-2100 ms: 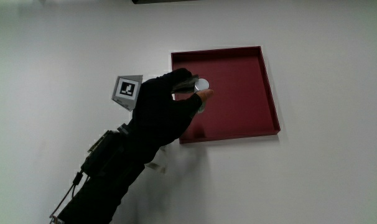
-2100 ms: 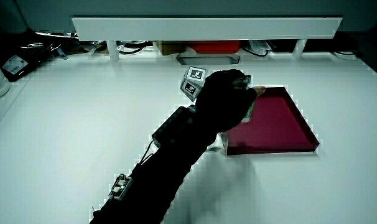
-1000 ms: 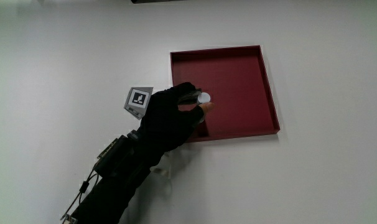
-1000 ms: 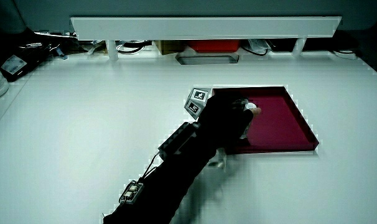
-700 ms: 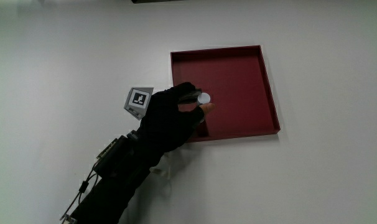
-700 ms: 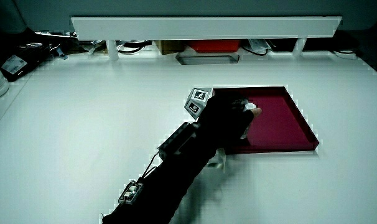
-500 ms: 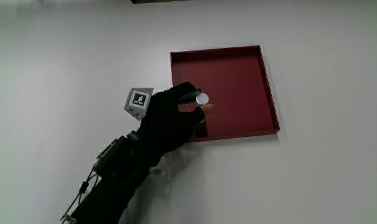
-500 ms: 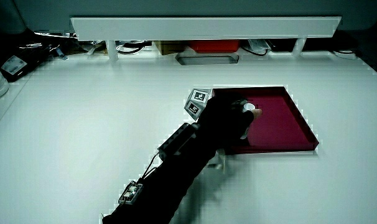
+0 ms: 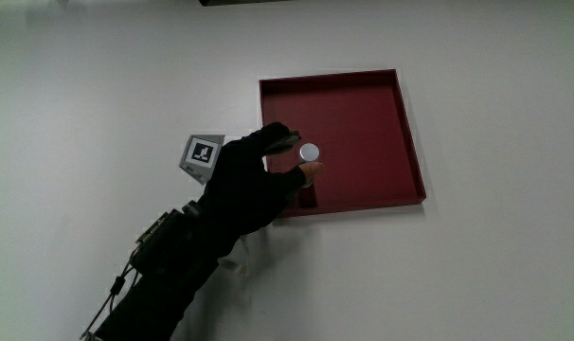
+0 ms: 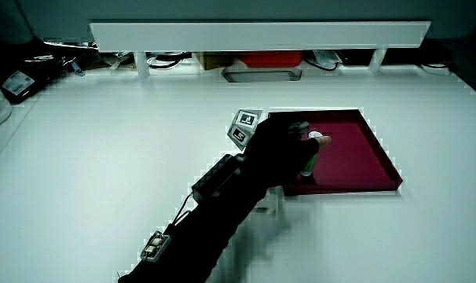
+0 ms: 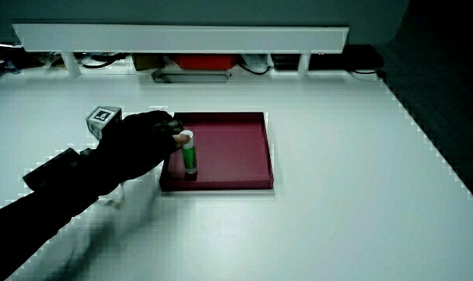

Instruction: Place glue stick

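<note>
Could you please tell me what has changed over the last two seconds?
The black-gloved hand lowered the green glue stick with a white cap into the shallow dark red square tray, stood it upright, and is loosening its grip and drawing back. The tray stayed put.

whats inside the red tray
One glue stick stands upright inside the tray, near the wall closest to the hand, white cap up. The rest of the tray floor in view is bare; the hand covers the corner nearest it.
</note>
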`<state>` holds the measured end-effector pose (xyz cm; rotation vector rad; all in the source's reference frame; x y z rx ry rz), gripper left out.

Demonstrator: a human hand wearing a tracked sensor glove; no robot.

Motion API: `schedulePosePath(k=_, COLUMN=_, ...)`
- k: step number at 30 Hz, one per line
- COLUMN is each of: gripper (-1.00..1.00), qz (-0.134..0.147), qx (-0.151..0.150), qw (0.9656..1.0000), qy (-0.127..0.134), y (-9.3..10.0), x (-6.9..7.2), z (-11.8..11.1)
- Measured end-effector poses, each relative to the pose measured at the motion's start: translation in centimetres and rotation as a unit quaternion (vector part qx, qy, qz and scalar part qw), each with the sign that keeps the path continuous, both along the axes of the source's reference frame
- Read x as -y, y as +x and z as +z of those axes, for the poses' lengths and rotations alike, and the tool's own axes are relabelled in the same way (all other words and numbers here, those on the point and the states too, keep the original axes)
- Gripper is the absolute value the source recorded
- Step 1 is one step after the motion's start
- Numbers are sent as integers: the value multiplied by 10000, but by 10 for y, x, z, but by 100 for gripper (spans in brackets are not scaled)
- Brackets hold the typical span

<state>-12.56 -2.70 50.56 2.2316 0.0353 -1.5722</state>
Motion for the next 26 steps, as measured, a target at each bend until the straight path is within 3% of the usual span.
schedulePosePath(k=3, gripper=-76, qz=41, qx=-79, qw=10000, qy=-31, y=-4, x=0, z=-9)
schedulePosePath(k=4, gripper=-79, qz=51, qx=-126, qw=9999, qy=84, y=-6, x=1, z=-11)
schedulePosePath(k=7, gripper=-88, qz=159, qx=-391, qw=9991, qy=-19, y=-13, x=0, z=-19)
schedulePosePath(k=9, gripper=-94, qz=288, qx=-706, qw=9970, qy=164, y=-20, x=2, z=-23)
schedulePosePath(k=14, gripper=-100, qz=845, qx=-967, qw=9915, qy=-199, y=-37, x=8, z=-53)
schedulePosePath(k=15, gripper=-100, qz=963, qx=-625, qw=9933, qy=-152, y=-42, x=9, z=-57)
schedulePosePath(k=18, gripper=-100, qz=1129, qx=-491, qw=9921, qy=-230, y=-53, x=10, z=-65)
schedulePosePath(k=19, gripper=-100, qz=1220, qx=-587, qw=9908, qy=-48, y=-56, x=11, z=-66)
schedulePosePath(k=20, gripper=-100, qz=1320, qx=-272, qw=9909, qy=-54, y=-61, x=10, z=-67)
schedulePosePath(k=21, gripper=-100, qz=1352, qx=-187, qw=9906, qy=-80, y=-64, x=9, z=-69)
schedulePosePath(k=22, gripper=-100, qz=1435, qx=-426, qw=9887, qy=-2, y=-64, x=9, z=-74)
schedulePosePath(k=23, gripper=-100, qz=1562, qx=-201, qw=9875, qy=82, y=-67, x=10, z=-75)
schedulePosePath(k=26, gripper=-100, qz=1768, qx=20, qw=9842, qy=134, y=-70, x=9, z=-87)
